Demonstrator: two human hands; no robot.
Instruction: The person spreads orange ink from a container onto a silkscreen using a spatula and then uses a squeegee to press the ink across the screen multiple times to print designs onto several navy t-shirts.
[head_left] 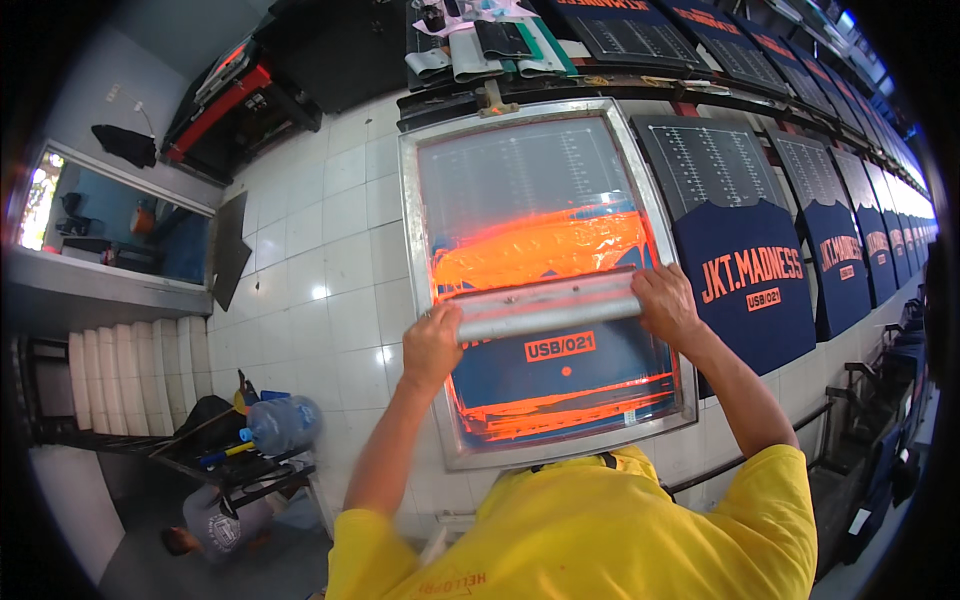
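Observation:
A metal-handled squeegee [548,306] lies crosswise over a silk-screen printing frame [408,190], tilted slightly up toward the right. My left hand [432,348] is closed round its left end, and my right hand [667,303] grips the right end. Beyond the blade, thick orange ink [545,245] is spread over the mesh. On the near side, orange printed lettering and a dot show through the mesh over dark blue cloth, with streaks of orange ink [560,408] along the near edge. The squeegee's blade edge is mostly hidden.
To the right, navy shirts [748,270] with orange prints lie on a row of dark boards [705,155]. Several squeegees [480,50] rest beyond the frame. At the left are a tiled floor [345,220], a water jug [283,425], steps [130,378] and another person [220,520].

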